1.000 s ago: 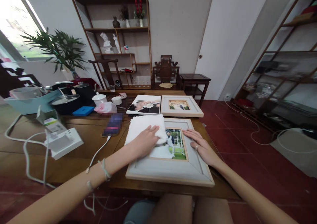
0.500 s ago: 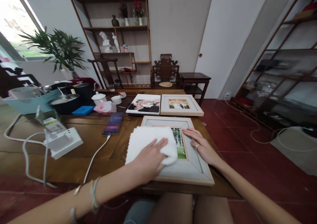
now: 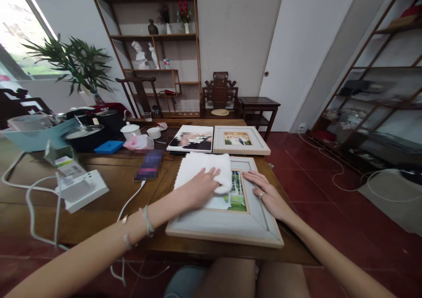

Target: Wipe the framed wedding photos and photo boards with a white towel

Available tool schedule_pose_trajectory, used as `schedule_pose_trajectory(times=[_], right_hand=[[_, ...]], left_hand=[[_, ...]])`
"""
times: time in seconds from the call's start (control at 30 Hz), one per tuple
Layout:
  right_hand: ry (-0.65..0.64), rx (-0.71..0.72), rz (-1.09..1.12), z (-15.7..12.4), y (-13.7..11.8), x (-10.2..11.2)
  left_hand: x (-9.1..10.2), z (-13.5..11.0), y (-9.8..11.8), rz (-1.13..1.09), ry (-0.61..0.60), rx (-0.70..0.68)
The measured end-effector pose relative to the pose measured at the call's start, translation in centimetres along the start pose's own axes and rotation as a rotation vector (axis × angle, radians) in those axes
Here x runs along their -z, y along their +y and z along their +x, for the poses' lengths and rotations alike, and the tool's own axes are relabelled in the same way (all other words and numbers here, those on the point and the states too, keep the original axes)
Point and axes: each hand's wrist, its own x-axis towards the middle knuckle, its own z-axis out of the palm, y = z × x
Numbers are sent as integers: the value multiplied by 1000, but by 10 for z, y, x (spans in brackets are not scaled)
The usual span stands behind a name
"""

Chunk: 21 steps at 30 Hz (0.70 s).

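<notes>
A white fluffy cloth lies over the upper left part of a picture frame with a pale border and light wood edge. My left hand presses on the cloth, fingers bent into its fabric. On the frame's right side rests my right hand, fingers stretched out flat and a ring on one of them. Between the hands, a photo with green grass shows in part; the cloth and my left hand hide its left portion.
Behind the frame lie a photo panel and a second framed photo. To the left are a phone on a white cable, a white power strip, a blue box, a lidded white cup and a pan.
My left hand and the cloth have moved away from me, up the frame. More of the photo and the frame's lower left border now show. My right hand stays in place.
</notes>
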Motion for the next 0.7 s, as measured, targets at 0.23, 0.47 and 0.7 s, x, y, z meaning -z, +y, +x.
schedule_pose_trajectory(times=[0.23,0.47,0.7], right_hand=[[-5,1,7,0,-1,0],[2,12,11,-1,-1,0],[1,9,1,-1,0,1]], left_hand=[[27,-62,69,-123,-73,-183],[2,-25,54,-156,-13,-11],[-16,39,-1,-43,164,115]])
